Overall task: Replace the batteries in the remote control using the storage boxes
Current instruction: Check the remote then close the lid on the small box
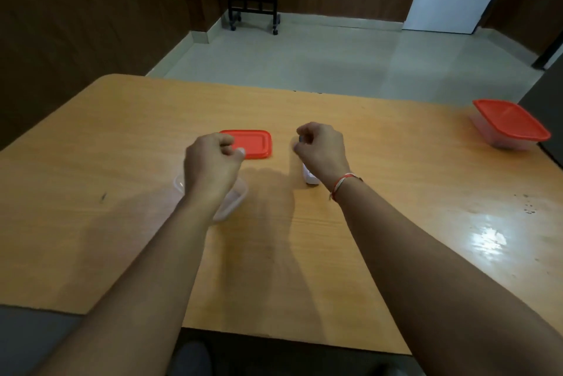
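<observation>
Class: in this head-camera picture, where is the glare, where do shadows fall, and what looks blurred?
Head view: glare sits on the table at its near right; soft shadows of the arms fall between them; the left hand and right hand are slightly motion-blurred; the table edges bow from wide-angle distortion.

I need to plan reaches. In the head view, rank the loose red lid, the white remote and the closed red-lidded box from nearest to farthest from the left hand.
From the left hand:
1. Loose red lid, just beyond its fingers.
2. White remote, under the right wrist.
3. Closed red-lidded box, at the far right edge.
</observation>
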